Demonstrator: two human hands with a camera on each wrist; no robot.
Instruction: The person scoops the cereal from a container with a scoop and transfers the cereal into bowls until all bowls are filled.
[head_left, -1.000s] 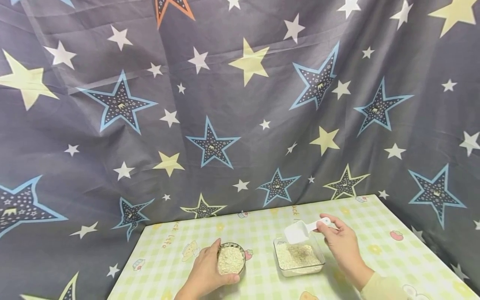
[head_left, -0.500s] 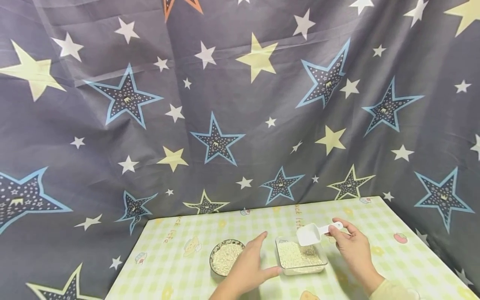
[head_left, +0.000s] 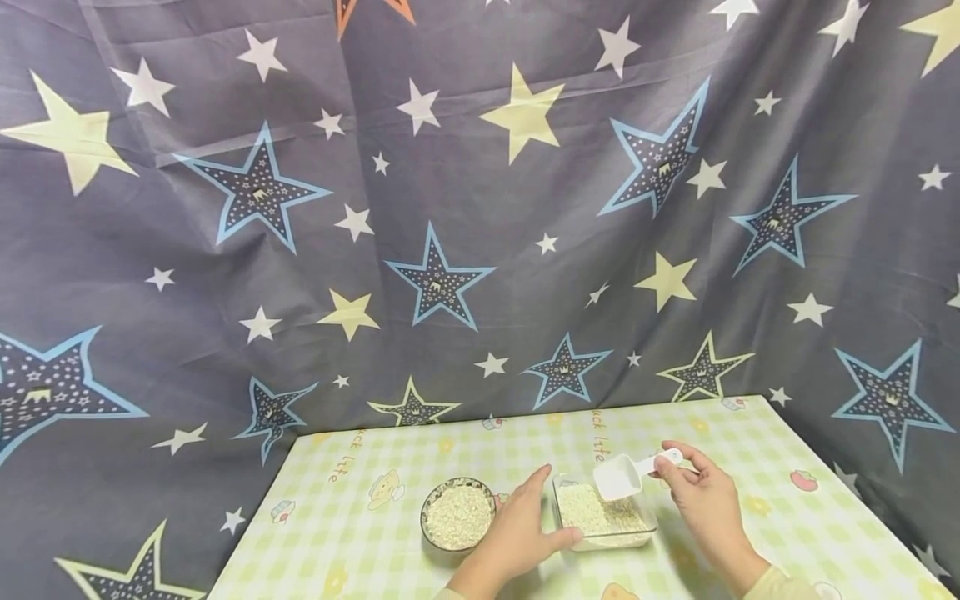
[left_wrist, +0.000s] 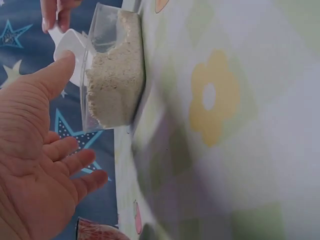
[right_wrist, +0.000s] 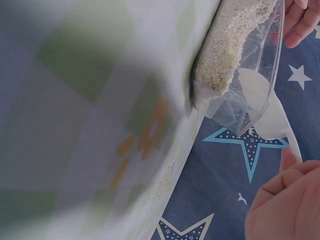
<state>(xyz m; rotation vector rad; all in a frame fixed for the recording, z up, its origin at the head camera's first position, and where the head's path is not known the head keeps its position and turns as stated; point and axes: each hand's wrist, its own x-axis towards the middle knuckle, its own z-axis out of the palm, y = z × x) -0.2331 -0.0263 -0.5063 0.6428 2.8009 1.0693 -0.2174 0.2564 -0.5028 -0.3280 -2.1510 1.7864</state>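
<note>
A clear square container [head_left: 604,521] of pale grain stands on the checked tablecloth [head_left: 750,433]. My right hand [head_left: 675,465] pinches the handle of a white scoop [head_left: 619,478], whose empty bowl hangs over the container's far right part. My left hand [head_left: 552,510] lies open just left of the container, fingers straight and thumb at its near left corner; I cannot tell whether it touches. The left wrist view has the container [left_wrist: 114,70] beyond my thumb, with the scoop [left_wrist: 70,49] behind it. The container [right_wrist: 240,55] and scoop [right_wrist: 267,112] also show in the right wrist view.
A round glass bowl [head_left: 458,516] filled with the same grain stands left of my left hand. A dark star-printed cloth [head_left: 450,208] hangs behind and beside the table. The tablecloth reaches the table's edges at left and right.
My left hand has let go of the round bowl and moved right, opening beside the square container. The scoop in my right hand has sunk a little toward the grain.
</note>
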